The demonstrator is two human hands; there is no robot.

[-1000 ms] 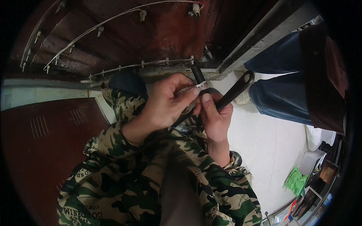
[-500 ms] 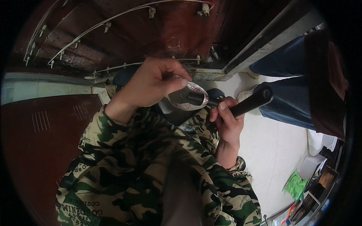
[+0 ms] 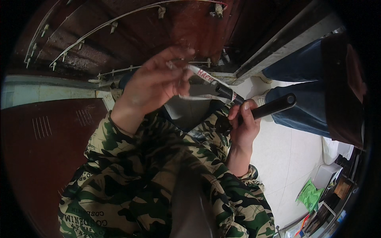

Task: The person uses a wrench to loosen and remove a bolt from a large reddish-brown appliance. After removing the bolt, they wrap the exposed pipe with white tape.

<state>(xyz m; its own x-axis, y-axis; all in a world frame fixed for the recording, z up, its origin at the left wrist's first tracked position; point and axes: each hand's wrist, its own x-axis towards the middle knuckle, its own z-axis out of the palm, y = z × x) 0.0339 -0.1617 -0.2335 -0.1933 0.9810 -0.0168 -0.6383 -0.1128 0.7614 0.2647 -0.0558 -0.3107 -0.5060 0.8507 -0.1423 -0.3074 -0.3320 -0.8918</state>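
My right hand grips a black tool handle with a round hole at its far end. A black threaded rod sticks out to the left of the fingers. White tape with red print is looped around the thread. Two strands of the tape run from there to my left hand, one upper and one lower. The left fingers are smeared by motion, and they seem to hold the tape. A dark grey surface lies below the tape, between my legs.
A dark red metal panel with a white cable on pegs stands ahead. At left is a vented red panel. Another person's legs in blue trousers are close on the right. A green bag lies on the pale floor.
The black tool has shifted to the right and turned slightly in my right hand. My left hand has moved up and left, and the tape, earlier a round loop, is now pulled longer.
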